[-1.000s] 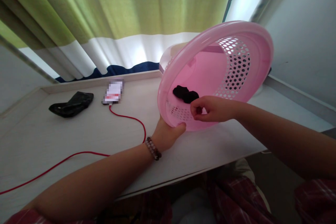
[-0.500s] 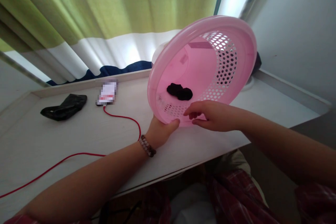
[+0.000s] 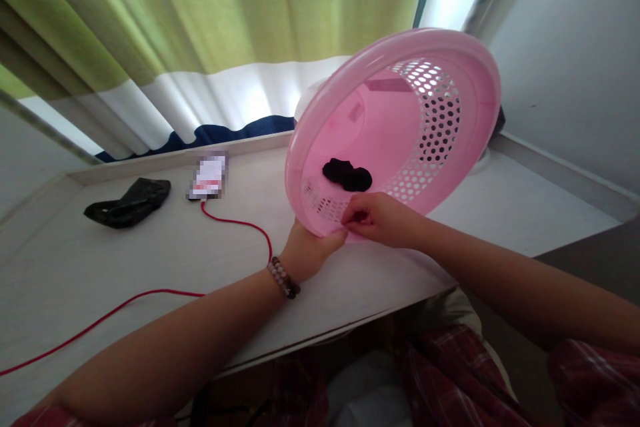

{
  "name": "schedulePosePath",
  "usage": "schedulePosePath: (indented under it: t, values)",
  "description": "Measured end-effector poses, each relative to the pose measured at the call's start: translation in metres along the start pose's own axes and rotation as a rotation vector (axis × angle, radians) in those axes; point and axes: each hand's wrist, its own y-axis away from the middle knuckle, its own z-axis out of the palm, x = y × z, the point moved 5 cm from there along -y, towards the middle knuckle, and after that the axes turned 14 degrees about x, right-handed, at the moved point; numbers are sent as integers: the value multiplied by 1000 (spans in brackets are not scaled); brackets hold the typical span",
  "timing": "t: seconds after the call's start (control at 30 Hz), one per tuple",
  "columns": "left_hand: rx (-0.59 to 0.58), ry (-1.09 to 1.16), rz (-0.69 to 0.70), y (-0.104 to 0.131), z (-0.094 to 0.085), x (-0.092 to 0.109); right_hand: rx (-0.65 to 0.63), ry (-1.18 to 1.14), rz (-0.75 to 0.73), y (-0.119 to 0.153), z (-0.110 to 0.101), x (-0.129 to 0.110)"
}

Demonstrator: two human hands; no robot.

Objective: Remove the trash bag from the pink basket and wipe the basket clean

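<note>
A pink plastic laundry basket [image 3: 393, 40] is tipped on its side on the table, its round mouth facing me. My left hand [image 3: 315, 247] holds the basket's lower rim from the left, the thumb lying over the edge. Close by that thumb, my right hand [image 3: 380, 219] is closed in a pinch at the lower rim. Whatever may be between its fingertips is too small or hidden to make out. Inside the basket rests a black cloth bundle [image 3: 356, 179] that looks like rolled socks, just beyond my right fingers.
On the white table [image 3: 225, 253] lie a phone [image 3: 209, 175] with a blurred screen, a red cable [image 3: 250, 225] plugged into it, and a crumpled black plastic bag [image 3: 130, 203]. A striped curtain [image 3: 225, 20] hangs behind. A raised ledge borders the table's back.
My right hand has moved left and its fingers have closed into a pinch near my left thumb. The view has shifted slightly; my left hand keeps its hold on the basket.
</note>
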Motion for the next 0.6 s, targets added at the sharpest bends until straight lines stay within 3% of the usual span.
schedulePosePath:
  t: [0.17,0.4,0.6]
  values:
    - [1,-15,-4,0,0,-1,3,34,63,-7,6,4]
    - [-10,-11,6,1,0,2,6,190,-56,-2,12,-6]
    - [-13,-38,27,1,-1,2,-27,178,-138,-3,19,-4]
